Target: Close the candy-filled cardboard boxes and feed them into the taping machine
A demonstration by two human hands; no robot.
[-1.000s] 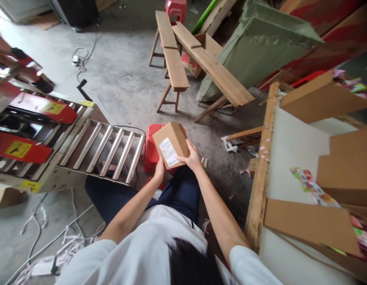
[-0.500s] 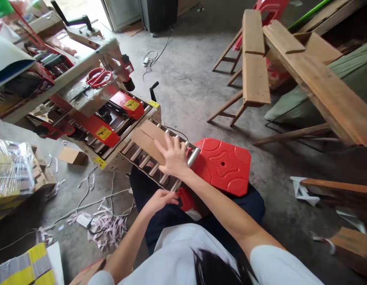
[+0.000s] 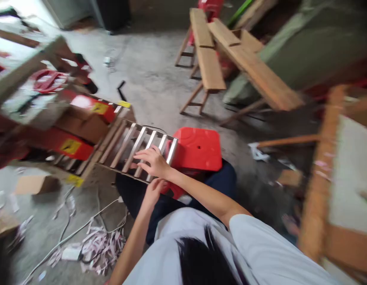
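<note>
The right hand lies over the near end of the roller ramp, its fingers spread flat and loose, holding nothing. The fingertips rest on or just above the metal rollers; motion blur keeps that from being certain. The left hand sits lower, just below the ramp's near edge and close under the right wrist, fingers slightly curled and holding nothing that can be seen.

A cardboard box sits further up the line, inside the taping machine with its red guards and yellow warning labels, well apart from both hands. Red scissors lie on top of the machine.

Just right of the ramp's end stands a red plastic stool, touching or nearly touching the rollers, above the person's dark trousers. Strips of torn paper and a white cable litter the concrete floor to the left, and a small flat box lies beneath the machine. Wooden benches stand further back, and a wooden-edged surface runs along the right.
</note>
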